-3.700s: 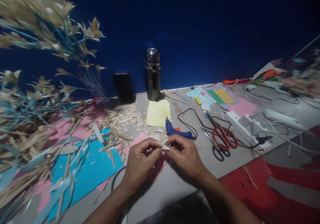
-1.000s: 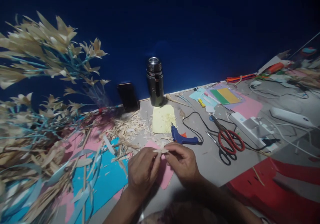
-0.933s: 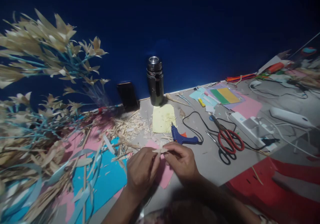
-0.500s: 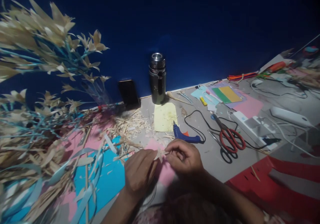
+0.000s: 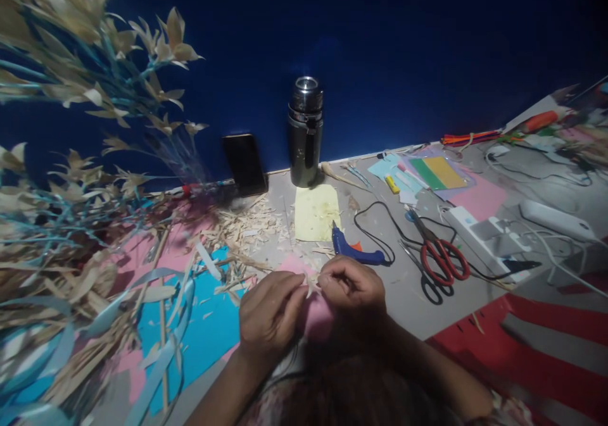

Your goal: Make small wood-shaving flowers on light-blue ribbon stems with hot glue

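My left hand (image 5: 270, 312) is closed, thumb and fingers pinching a small pale dried-husk flower (image 5: 311, 285). From the other side, my right hand (image 5: 354, 290) pinches at the same flower with curled fingers. The fingers hide most of the piece, so its full shape does not show. Under both hands lies a pink paper sheet (image 5: 318, 319). Just beyond my right hand, a blue glue gun (image 5: 356, 252) rests with its nozzle on a yellow paper (image 5: 311, 220).
Scissors with red handles (image 5: 444, 261) lie on the right, near a white power strip (image 5: 479, 239). A steel flask (image 5: 305, 135) and a phone (image 5: 244, 163) stand at the wall. Husk flowers on blue stems (image 5: 164, 49) and husk strips (image 5: 99, 363) fill the left.
The view has shifted slightly. Both hands stay close together at the pale husk flower, and my fingers have closed further around it, so less of it shows.
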Demonstrator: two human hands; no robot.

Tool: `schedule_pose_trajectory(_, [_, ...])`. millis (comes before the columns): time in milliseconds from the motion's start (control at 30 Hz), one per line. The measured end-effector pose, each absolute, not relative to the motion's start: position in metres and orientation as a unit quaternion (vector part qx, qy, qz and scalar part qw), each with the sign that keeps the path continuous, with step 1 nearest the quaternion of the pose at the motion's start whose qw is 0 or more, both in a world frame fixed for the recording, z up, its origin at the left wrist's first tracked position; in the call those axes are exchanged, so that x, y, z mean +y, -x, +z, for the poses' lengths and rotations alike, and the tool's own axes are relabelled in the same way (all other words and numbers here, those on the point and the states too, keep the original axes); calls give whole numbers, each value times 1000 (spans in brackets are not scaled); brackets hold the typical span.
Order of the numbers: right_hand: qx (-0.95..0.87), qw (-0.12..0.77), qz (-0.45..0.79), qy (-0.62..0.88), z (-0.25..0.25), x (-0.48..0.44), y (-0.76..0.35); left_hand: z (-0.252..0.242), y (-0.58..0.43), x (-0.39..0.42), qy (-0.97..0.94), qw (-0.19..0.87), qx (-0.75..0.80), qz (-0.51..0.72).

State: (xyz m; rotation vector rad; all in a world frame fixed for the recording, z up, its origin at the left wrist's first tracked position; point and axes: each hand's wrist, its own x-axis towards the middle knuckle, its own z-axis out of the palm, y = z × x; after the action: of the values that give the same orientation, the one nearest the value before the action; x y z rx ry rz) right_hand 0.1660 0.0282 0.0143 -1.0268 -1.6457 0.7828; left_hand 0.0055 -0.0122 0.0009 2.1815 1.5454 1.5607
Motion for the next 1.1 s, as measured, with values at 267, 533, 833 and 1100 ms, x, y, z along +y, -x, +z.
schedule_pose_trajectory(267, [-768, 496, 173, 365, 9, 32, -162, 2, -3, -12, -688, 69, 520, 502])
schedule_pose_trajectory(533, [-837, 453, 110, 287, 3, 35, -171, 0, -1, -10, -673, 142, 521, 505])
schedule_pose_trajectory(833, [-837, 440, 182, 269, -2, 31, -176, 5, 2, -11, -657, 234, 511, 502])
schedule_pose_trajectory(1100, [-754, 498, 280, 325, 1, 32, -185, 3, 3, -10, -622, 239, 537, 518])
